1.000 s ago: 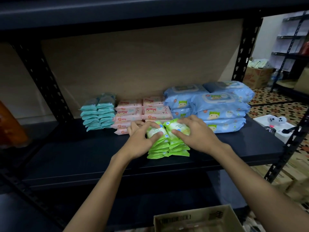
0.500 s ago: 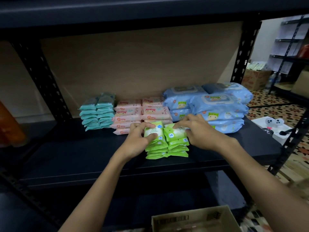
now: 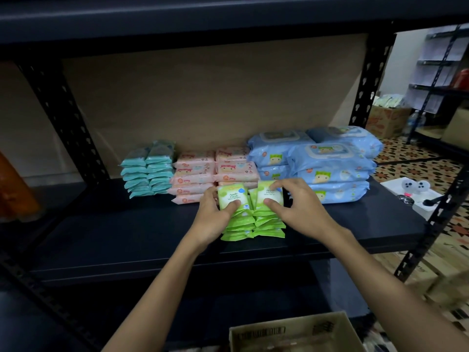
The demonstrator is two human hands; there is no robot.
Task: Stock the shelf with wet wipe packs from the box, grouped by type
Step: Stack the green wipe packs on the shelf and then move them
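Two green pack stacks (image 3: 252,219), side by side

My box (image 3: 291,334) is cut off at the bottom edge; my right hand (image 3: 299,207) hides part of the right green stack (image 3: 269,219).

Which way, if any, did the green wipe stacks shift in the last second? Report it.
No. The green wipe stacks stay in front of the pink packs, equally far from the front edge of the shelf.
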